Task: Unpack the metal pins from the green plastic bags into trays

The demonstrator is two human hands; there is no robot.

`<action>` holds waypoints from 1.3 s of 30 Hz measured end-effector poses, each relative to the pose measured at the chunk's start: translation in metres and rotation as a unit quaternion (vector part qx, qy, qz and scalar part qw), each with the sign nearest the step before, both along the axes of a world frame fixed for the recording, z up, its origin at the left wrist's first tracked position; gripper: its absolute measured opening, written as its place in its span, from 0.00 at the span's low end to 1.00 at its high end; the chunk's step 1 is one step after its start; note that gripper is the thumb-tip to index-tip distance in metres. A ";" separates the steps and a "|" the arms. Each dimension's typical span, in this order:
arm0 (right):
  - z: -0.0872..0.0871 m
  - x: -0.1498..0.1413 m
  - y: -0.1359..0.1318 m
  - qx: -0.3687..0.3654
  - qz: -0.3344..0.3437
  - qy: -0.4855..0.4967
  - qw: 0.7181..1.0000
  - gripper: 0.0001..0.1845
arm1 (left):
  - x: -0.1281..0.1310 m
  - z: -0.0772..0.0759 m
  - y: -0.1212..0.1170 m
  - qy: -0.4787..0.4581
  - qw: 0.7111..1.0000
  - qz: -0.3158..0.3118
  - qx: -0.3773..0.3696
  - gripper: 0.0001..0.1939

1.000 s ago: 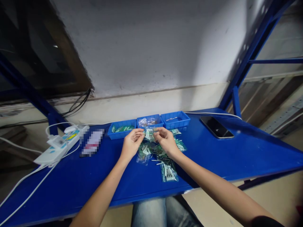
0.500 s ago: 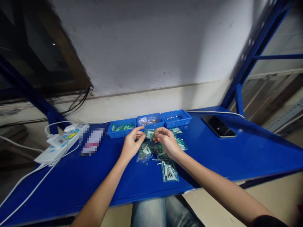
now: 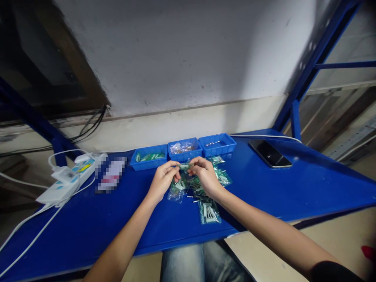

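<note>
Between my two hands is a small clear plastic bag (image 3: 185,167) with green and white contents, held up over the pile. My left hand (image 3: 164,178) pinches its left edge with thumb and fingers. On the other side my right hand (image 3: 205,175) grips the right edge, its fingers curled. Below them lie several filled clear bags: one with gold-coloured bits (image 3: 176,192) under my left hand, and one with metal pins and white pieces (image 3: 209,211) closest to me. Loose metal pins (image 3: 194,197) stick out between them. My hands partly cover the pile.
Three blue bins stand along the wall: one with green and white parts (image 3: 137,159), one with small plastic bags (image 3: 182,148), one with a few metal pins (image 3: 219,145). A phone (image 3: 270,153) lies at right; a white power strip (image 3: 69,182) with cables at left, beside a blurred-out item (image 3: 111,175).
The held bag has tilted flatter between my hands. My left fingers have closed onto its edge. The whole view has shifted slightly.
</note>
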State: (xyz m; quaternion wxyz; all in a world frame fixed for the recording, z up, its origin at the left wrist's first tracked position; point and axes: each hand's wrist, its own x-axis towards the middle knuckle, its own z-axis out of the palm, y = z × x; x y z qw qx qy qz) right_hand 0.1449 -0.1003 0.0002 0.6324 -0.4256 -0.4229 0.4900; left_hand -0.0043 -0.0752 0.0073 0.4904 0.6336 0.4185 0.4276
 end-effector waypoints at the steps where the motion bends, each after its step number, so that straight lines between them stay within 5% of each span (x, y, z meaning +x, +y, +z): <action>1: 0.000 0.000 0.000 -0.001 0.001 0.001 1.000 0.04 | 0.000 0.000 0.000 -0.015 1.000 -0.008 -0.005 0.07; 14: 0.004 -0.001 -0.002 -0.022 -0.009 -0.006 1.000 0.04 | 0.003 -0.002 0.000 -0.084 0.996 -0.020 -0.030 0.03; 39: 0.004 0.001 0.000 -0.018 0.003 0.012 1.000 0.06 | 0.002 -0.004 0.002 -0.061 0.998 0.009 -0.032 0.03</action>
